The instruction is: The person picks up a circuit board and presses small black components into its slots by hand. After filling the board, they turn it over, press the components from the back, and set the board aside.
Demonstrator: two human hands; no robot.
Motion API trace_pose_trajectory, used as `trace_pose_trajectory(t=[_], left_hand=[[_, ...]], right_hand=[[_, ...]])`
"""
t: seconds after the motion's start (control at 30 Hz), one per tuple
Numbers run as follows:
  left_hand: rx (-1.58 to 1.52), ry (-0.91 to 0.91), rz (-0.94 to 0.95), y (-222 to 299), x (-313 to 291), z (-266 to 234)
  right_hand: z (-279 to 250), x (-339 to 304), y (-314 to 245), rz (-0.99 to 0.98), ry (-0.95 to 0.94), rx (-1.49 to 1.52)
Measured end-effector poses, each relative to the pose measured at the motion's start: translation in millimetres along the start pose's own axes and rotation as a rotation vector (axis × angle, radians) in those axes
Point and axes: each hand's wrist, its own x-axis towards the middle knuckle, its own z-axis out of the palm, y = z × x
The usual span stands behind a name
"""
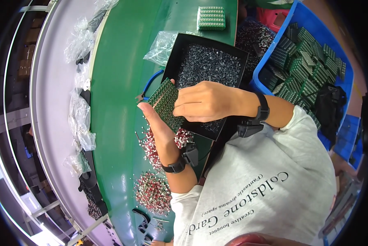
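My left hand holds up a green circuit board panel, its thumb along the near left edge and a fingertip showing at the top. Rows of small parts cover the board's face. At the panel's right edge is my right hand, its fingers curled and pinched together against the board. Whatever sits between those fingertips is hidden. Beneath and beyond my hands lies a black tray filled with small dark components. Both wrists wear black bands with small boxes.
A stack of green boards and a clear plastic bag lie beyond. Blue-handled cutters rest left of the tray. Red and white component piles lie nearer. A blue bin of boards stands right. Part of a hand shows at the bottom edge.
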Motion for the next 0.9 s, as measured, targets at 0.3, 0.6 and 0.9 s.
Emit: trace_pose_trajectory(t=[0.3, 0.6, 0.9], left_hand=[[-0.047, 0.016, -0.015, -2.8, 3.1, 0.7], [0.112, 0.008, 0.009, 11.6, -4.1, 8.9], [0.024, -0.063, -0.002, -5.2, 2.4, -8.9]], right_hand=[[-11.8, -0.2, -4.1, 0.082, 0.016, -0.07], [2.2, 7.6, -8.5, -0.018, -0.039, -0.069], [-2.7, -0.6, 0.6, -0.037, 0.084, -0.026]])
